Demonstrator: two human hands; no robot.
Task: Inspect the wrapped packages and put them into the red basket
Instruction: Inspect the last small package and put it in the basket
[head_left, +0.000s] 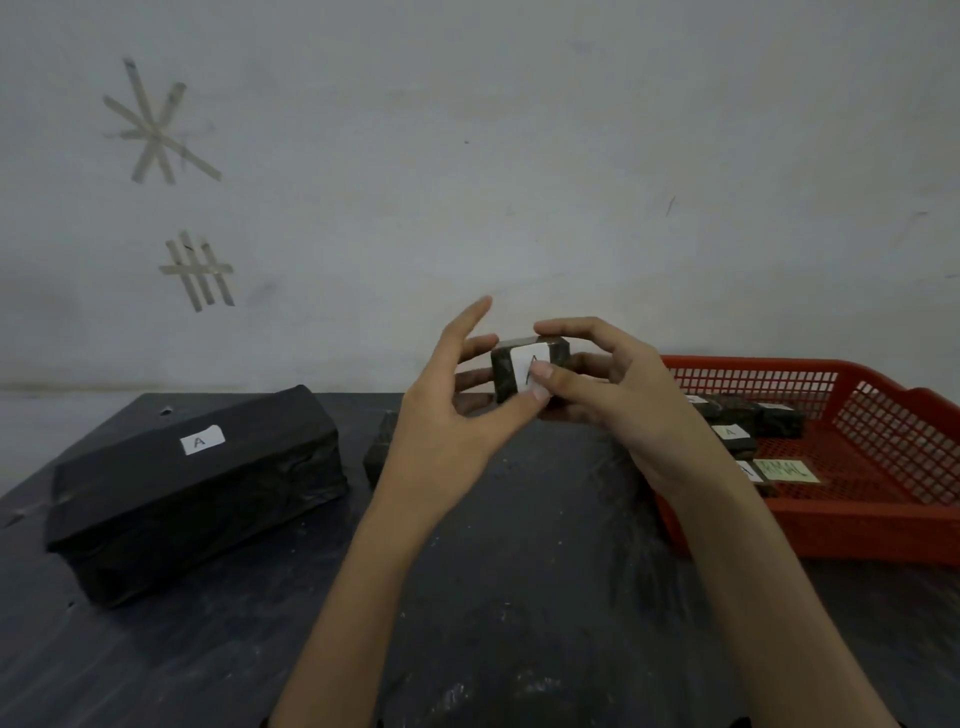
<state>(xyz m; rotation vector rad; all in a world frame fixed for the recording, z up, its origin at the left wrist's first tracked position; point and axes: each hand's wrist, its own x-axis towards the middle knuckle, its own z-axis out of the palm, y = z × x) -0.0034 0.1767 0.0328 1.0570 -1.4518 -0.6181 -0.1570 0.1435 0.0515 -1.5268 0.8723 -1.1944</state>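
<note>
Left hand (452, 410) and right hand (608, 384) clamped a small black package (519, 364) between them above the table (519, 571), just left of the red basket (831, 525). The right curled over its top; the left pinched its lower corner, forefinger (475, 317) straight up.

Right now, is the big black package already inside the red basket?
No, the big black package lies on the dark table, apart from the red basket.

- Large black plastic-wrapped package (197, 493): white label "A".
- Small black wrapped package (519, 374): white label "A", partly hidden.
- Black package (744, 445) in red mesh basket (831, 525): label "A".
</note>
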